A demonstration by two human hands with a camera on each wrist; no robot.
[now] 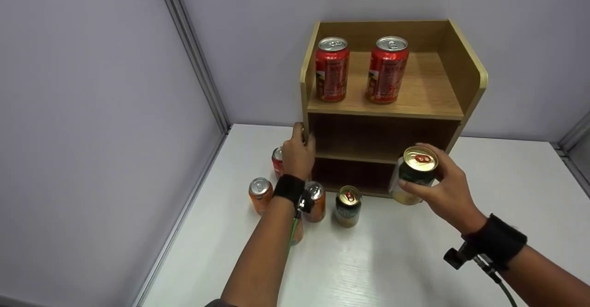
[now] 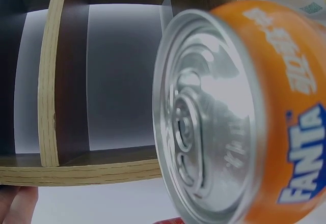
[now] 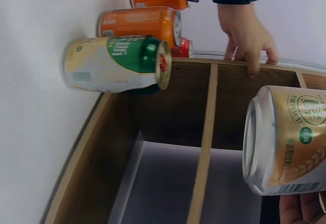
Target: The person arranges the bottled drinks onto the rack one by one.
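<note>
My right hand (image 1: 449, 194) grips a green, white and gold drink can (image 1: 417, 175) in front of the right side of the wooden shelf (image 1: 385, 109). This can is held above the table, its gold top with a red tab facing up. At the shelf's left side panel, my left hand (image 1: 298, 155) holds the front edge, fingers bent over it in the right wrist view. Below that hand stand several orange Fanta cans (image 2: 290, 81) and a red can (image 1: 277, 163). A matching green and gold can (image 1: 348, 208) stands before the shelf's lowest tier.
Two red cans, one at the left (image 1: 332, 72) and one near the middle (image 1: 388, 72), stand upright on the shelf's top tier. The shelf stands on a white table (image 1: 350, 270) against a pale wall (image 1: 258, 67). Metal framing (image 1: 191, 49) runs along the left corner.
</note>
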